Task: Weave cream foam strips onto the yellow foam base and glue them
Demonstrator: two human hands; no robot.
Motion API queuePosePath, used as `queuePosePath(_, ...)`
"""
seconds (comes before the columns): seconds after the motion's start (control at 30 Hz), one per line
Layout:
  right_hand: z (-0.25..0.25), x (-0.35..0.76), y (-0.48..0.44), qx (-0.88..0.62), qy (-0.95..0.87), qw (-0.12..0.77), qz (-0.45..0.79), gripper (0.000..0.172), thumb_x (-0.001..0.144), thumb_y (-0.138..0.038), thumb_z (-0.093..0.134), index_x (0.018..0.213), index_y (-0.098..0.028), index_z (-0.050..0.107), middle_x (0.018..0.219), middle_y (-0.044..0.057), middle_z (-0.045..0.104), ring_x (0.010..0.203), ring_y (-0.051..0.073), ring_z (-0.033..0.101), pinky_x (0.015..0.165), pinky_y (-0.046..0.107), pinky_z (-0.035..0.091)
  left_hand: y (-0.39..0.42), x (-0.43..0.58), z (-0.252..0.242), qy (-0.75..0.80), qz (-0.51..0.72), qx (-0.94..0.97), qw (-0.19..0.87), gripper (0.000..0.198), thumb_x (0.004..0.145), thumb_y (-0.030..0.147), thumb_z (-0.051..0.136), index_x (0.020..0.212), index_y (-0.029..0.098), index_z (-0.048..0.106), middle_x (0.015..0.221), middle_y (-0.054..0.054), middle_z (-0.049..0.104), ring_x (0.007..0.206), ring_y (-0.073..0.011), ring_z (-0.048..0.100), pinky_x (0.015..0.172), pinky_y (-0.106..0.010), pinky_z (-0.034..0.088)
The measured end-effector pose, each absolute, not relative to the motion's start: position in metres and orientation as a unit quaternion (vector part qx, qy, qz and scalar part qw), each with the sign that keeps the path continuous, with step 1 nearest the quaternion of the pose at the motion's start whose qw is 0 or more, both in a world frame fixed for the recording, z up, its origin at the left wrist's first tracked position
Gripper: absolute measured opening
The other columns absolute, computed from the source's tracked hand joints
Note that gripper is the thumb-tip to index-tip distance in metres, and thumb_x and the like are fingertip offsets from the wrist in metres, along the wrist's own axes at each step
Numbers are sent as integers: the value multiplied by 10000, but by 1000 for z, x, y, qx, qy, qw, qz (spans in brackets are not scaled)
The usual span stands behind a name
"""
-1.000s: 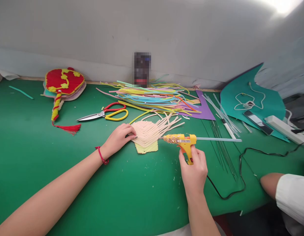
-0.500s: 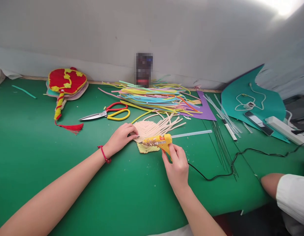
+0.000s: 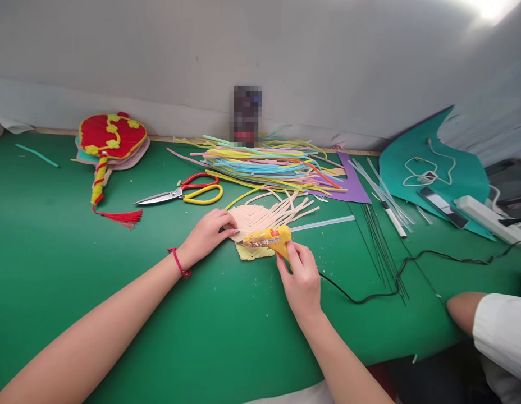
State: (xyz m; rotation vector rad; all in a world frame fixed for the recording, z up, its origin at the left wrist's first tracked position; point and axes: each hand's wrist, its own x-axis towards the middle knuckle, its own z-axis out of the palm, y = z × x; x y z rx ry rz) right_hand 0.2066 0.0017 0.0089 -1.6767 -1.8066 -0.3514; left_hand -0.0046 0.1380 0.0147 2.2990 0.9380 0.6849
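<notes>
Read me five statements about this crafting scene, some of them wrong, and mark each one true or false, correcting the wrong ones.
1. The right hand holds a yellow glue gun. True.
2. The scissors have one red handle and one yellow handle. True.
3. The left hand is gripping the scissors. False: the left hand has its fingers at the edge of the pale strips, and the scissors lie apart from it.
4. The cord of the glue gun is white. False: the cord is black.
5. The fan has a red tassel at the end of its handle. True.
</notes>
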Motion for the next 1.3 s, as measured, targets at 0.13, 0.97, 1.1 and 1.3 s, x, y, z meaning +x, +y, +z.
queuePosePath(0.13, 11, 206, 2, -641, -688, 315, -130, 386, 904, -128, 475, 1285, -161, 523, 938, 117, 627, 846, 215, 598, 733, 345, 524, 138, -5, 14, 350, 254, 856, 282, 123, 897, 296, 534, 813, 219, 580, 873, -14, 611, 858, -185, 518, 772, -310, 426)
queuePosePath(0.97, 17, 225, -21, -648, -683, 311, -132, 430, 905, -138, 486, 1328, -210, 471, 939, 98, 611, 829, 210, 590, 708, 341, 516, 137, -5, 16, 355, 251, 854, 286, 127, 896, 298, 534, 811, 219, 586, 860, -17, 605, 854, -190, 518, 767, -313, 424)
queuePosePath(1.1, 17, 228, -22, -652, -677, 315, -131, 448, 907, -150, 476, 1348, -226, 466, 944, 94, 613, 831, 212, 595, 719, 348, 518, 137, -6, 15, 355, 251, 854, 285, 125, 893, 303, 539, 813, 221, 587, 859, -15, 607, 852, -190, 520, 771, -312, 425)
queuePosePath(1.3, 17, 228, -25, -657, -672, 314, -136, 462, 905, -141, 501, 1355, -232, 449, 930, 87, 601, 827, 205, 586, 721, 336, 514, 138, -5, 15, 353, 250, 856, 284, 130, 894, 308, 537, 812, 219, 586, 854, -16, 605, 850, -190, 517, 764, -311, 422)
